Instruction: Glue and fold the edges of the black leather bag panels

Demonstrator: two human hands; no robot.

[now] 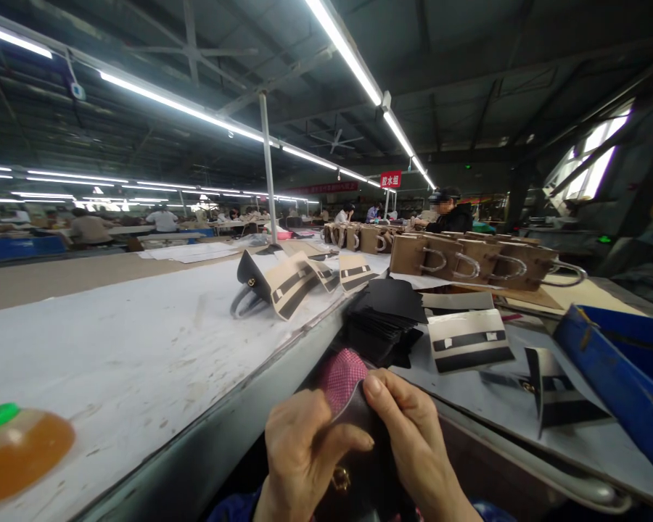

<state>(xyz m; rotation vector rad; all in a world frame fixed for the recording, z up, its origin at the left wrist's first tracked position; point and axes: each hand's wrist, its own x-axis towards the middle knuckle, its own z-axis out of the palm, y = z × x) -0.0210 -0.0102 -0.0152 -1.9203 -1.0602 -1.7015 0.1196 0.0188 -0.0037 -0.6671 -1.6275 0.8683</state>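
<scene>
My left hand (299,453) and my right hand (413,442) are both closed on a dark leather bag piece (362,428) at the bottom centre, thumbs pinching its upper edge. A pink checked lining (342,377) shows at the top of the piece, and a gold clasp (340,478) sits low between my hands. Just beyond lies a stack of black leather pieces (384,319).
A long white conveyor belt (141,348) runs at the left, carrying black and beige bag parts (288,286). Brown bags with handles (479,264) line the right table. A blue bin (620,362) stands at right. An orange glue bottle (16,449) sits at left. A co-worker (449,210) works beyond.
</scene>
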